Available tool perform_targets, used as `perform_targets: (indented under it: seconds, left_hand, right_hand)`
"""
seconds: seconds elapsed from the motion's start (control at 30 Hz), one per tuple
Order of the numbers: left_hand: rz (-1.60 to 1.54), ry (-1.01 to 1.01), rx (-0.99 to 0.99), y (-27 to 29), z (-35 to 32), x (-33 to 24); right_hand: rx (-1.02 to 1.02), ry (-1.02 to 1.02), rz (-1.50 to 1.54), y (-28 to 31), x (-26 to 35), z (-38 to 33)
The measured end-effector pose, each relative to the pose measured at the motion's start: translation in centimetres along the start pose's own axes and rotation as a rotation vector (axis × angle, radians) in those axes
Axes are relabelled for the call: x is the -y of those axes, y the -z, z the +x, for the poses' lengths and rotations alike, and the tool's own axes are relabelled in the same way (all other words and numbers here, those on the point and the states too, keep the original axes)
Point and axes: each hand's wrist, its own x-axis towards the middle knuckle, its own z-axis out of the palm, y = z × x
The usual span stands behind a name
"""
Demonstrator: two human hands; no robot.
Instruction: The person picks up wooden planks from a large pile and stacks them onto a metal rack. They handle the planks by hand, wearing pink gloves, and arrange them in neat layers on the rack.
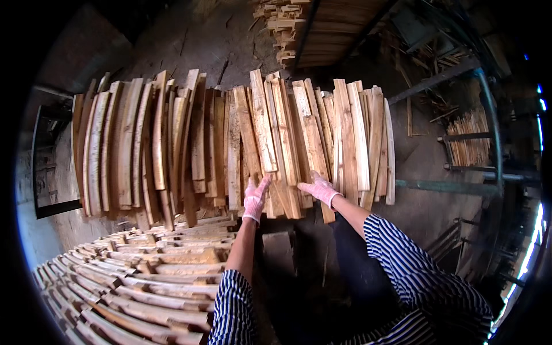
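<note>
Both my hands wear pinkish-white work gloves over a wide row of long wooden boards. My left hand [256, 198] is at the near end of a pale, speckled board [263, 126], thumb and fingers spread apart, the tips close to or touching its end. To its right, my right hand [321, 190] reaches in with thumb stretched left and fingers apart. It rests by a board [313, 146] with a squared end, next to several narrow boards [284, 144] between the hands. Neither hand visibly closes round a board.
More upright-lying boards [123, 144] fill the row's left part. A stack of boards with spacers [155, 279] stands at the lower left. Green metal framing [491, 126] and another board pile [468, 138] are at the right. Stacked wood [282, 26] lies at the far side.
</note>
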Motion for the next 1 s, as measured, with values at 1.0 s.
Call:
perform_targets:
  seconds: [1.0]
  left_hand:
    - [-0.351,0.310,-0.004,-1.1,9.4,3.2]
  right_hand:
    - [0.305,0.121,0.602,-1.1,0.2,13.6]
